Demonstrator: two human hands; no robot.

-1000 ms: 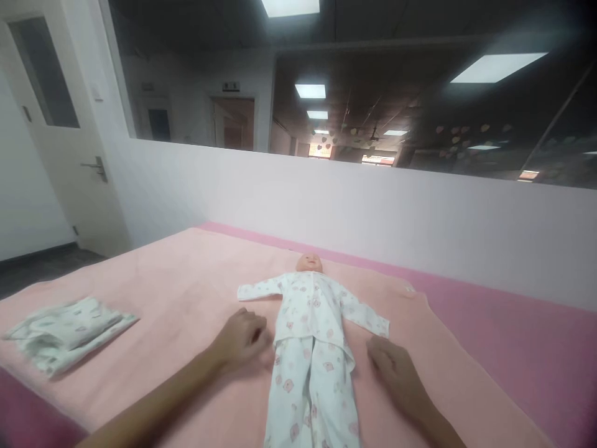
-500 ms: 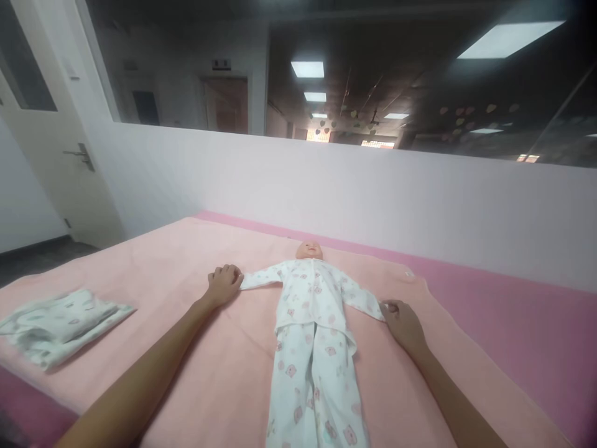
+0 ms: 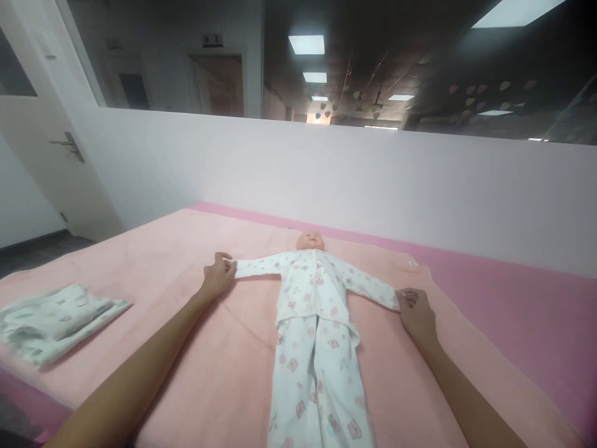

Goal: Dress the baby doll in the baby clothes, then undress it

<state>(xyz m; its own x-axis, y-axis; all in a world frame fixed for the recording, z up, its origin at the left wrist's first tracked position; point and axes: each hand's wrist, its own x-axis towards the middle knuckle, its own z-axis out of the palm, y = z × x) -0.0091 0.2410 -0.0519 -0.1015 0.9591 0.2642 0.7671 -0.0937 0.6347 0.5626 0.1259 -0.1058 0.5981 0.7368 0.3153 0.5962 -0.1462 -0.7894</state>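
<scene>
A baby doll (image 3: 310, 240) lies on its back on a pink blanket (image 3: 196, 323), dressed in a white printed top (image 3: 311, 287) and matching trousers (image 3: 317, 386). My left hand (image 3: 217, 274) is closed on the cuff of the sleeve stretched out to the left. My right hand (image 3: 416, 312) pinches the cuff of the other sleeve, stretched out to the right. Both sleeves lie flat and straight on the blanket.
A folded set of patterned baby clothes (image 3: 51, 320) lies on the blanket at the far left. A low white wall (image 3: 373, 180) with a window runs behind the bed. A white door (image 3: 41, 149) stands at the left.
Both hands moved from beside the doll's waist out to the sleeve cuffs and took hold of them. The sleeves have been pulled outward and straighter.
</scene>
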